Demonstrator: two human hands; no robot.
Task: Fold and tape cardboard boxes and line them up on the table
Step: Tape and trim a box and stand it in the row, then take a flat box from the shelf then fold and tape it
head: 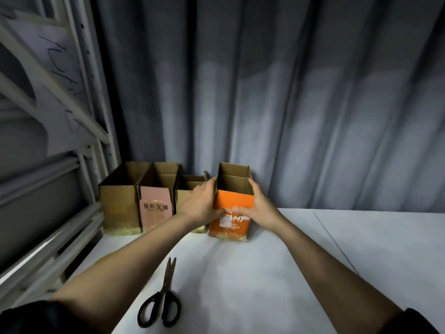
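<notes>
Lining-up step: both hands, left (201, 203) and right (258, 204), grip the orange box (232, 219) at frame center on the desk (265, 273), next likely nudging it flush against the box row (144, 201).

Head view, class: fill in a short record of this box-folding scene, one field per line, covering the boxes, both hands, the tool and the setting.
box in hand: orange box, upright, top open, on the white table
left hand: grips the orange box's left side
right hand: grips its right side
row: three brown boxes to its left, tops open, along the back edge
tool: black-handled scissors, closed, lying near the front edge
backdrop: grey curtain; metal rack at left
</notes>
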